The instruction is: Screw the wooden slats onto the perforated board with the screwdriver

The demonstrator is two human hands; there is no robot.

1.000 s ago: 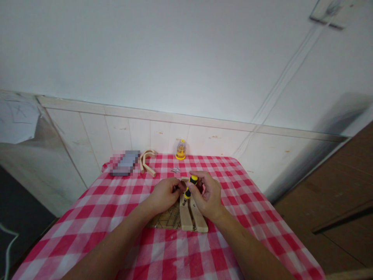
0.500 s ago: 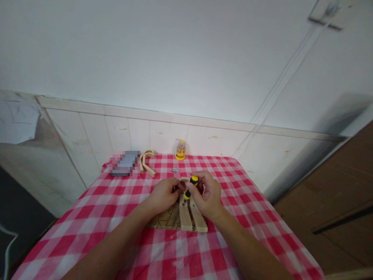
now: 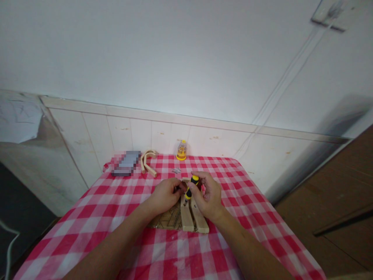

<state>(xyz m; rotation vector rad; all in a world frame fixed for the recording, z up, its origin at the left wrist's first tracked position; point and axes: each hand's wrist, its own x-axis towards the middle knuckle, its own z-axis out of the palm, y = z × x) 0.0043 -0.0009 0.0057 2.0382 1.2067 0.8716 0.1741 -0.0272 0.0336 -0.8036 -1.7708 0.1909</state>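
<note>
The right hand (image 3: 208,196) curls its fingers round the screwdriver (image 3: 190,186), tip down on the wooden slats (image 3: 186,218) mid-surface, while the left hand (image 3: 166,195), fingers pressed together, steadies beside the tip: screw-driving seems underway, needing steady upright pressure.

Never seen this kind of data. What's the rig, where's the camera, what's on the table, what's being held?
No machine: a person works bare-handed, and the one camera sits on their head, looking forward and down, so the arms enter from below. The right hand grips a small yellow-and-black screwdriver, tip down at two wooden slats lying on a patterned board. The left hand is curled beside the tip; what it pinches, if anything, is hidden. Everything rests on a red-checked tablecloth. Farther back: curved wooden pieces, a small yellow-and-clear container, small metal parts, a blurred-out grey object.
</note>
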